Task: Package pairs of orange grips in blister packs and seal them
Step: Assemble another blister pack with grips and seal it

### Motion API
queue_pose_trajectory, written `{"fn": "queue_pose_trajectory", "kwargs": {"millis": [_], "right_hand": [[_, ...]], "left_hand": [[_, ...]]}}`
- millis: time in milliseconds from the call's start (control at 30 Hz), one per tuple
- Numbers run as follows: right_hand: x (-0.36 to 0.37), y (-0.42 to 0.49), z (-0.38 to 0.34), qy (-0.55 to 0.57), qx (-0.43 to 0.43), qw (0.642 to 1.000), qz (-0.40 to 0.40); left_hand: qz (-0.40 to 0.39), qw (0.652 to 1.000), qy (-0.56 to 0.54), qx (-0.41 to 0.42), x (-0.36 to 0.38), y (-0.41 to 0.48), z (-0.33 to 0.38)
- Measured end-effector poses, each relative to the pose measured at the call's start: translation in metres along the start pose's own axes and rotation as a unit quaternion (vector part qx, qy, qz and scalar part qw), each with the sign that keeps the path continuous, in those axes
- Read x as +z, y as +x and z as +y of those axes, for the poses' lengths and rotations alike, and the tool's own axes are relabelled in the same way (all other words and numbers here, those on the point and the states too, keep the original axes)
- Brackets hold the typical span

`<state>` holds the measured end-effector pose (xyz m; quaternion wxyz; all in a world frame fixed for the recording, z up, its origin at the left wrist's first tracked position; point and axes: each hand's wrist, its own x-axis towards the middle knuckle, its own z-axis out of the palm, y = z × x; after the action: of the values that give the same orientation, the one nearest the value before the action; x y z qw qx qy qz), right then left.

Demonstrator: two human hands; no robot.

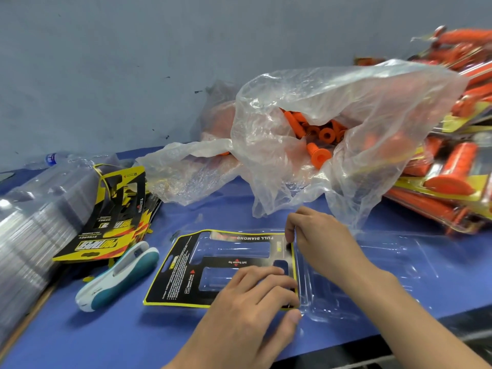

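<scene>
Left hand [255, 299]: palm down, fingers [269, 278] spread and flat on the card insert [186, 270], thumb at the near corner of the blister pack [372, 270]; pressing, not gripping.
Right hand [316, 241]: just beyond the left fingertips, fingertips pinched narrow on the card's far edge at the pack's fold line.
Blister pack: lies open on the blue table [106, 336], card half under the left fingers, clear empty half to the right of both hands; no grips loaded yet.
Step, as judged: seating the card in the shell. Do it well: keep left palm flat as anchor, run right fingertips along the edge so the card tucks square under the rim w/o buckling, cut-outs lined up w/ cavities.
Stapler [117, 278]: left of the left fingers, untouched.
Spare cards [111, 225]: beyond the stapler.
Orange grips [319, 139]: well beyond the right fingertips, loose in an open plastic bag [346, 107].
Sealed packs [447, 169]: far right, piled.
</scene>
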<state>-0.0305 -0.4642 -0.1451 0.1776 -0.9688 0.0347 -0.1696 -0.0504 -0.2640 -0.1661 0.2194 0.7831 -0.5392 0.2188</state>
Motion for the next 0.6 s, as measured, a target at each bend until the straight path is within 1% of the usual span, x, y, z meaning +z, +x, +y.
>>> {"fn": "queue_pose_trajectory", "kwargs": {"millis": [100, 267, 400, 467, 600], "right_hand": [[0.000, -0.001, -0.001, -0.002, 0.003, 1.000, -0.005], [-0.002, 0.002, -0.001, -0.002, 0.007, 1.000, 0.001], [-0.004, -0.002, -0.003, 0.003, 0.018, 1.000, -0.016], [-0.007, 0.000, -0.002, 0.011, 0.012, 1.000, 0.007], [-0.011, -0.002, -0.003, 0.080, 0.007, 0.996, 0.047]], "left_hand": [[0.012, 1.000, -0.010, 0.003, 0.002, 0.002, -0.001], [0.007, 1.000, -0.018, -0.007, 0.002, 0.001, -0.002], [0.019, 1.000, -0.024, 0.005, 0.000, 0.003, 0.002], [0.032, 0.999, -0.023, 0.005, -0.002, 0.004, 0.000], [0.059, 0.998, -0.004, -0.002, -0.006, 0.001, 0.005]]}}
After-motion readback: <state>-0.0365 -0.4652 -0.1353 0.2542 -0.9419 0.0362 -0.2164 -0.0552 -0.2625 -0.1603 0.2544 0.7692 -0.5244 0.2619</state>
